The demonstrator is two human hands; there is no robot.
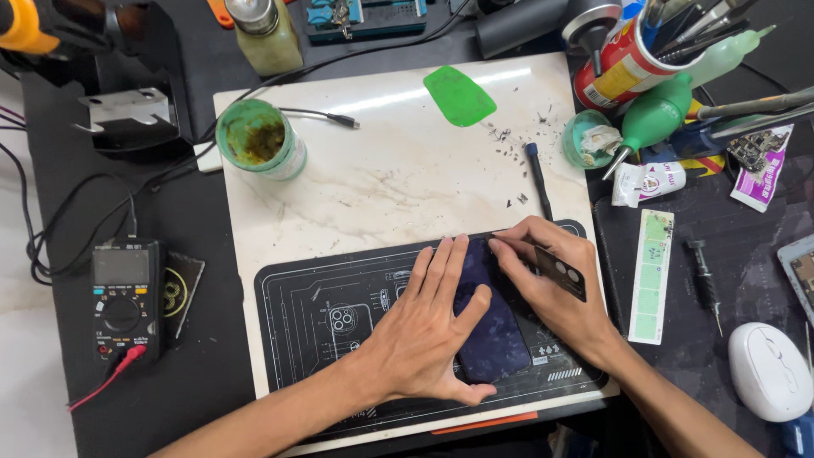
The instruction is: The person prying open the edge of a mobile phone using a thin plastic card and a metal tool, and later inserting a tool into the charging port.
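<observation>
Left hand (428, 326) laid flat and open, fingers spread, palm pressing down on a dark blue glossy smartphone (490, 326) lying face down. Phone resting on a black printed work mat (339, 305), mat itself on a pale marble-patterned slab (407, 170). Right hand (555, 284) curled around a thin dark plastic card (560, 271), pinched between thumb and fingers, fingertips at the phone's upper right edge; whether the card's tip sits in the seam, impossible to tell. Above the right hand, just apart, a slim black-handled tool (538, 178) lying on the slab among dark scraps. Further up, a flat green plastic pry pick (459, 95). At the slab's upper left, a round green-rimmed jar (259, 140) with brownish contents. Off to the left on the dark desk, a black multimeter (125, 297) with red lead. To the right, a white oval mouse (770, 371) and a long pale green strip (652, 276).
</observation>
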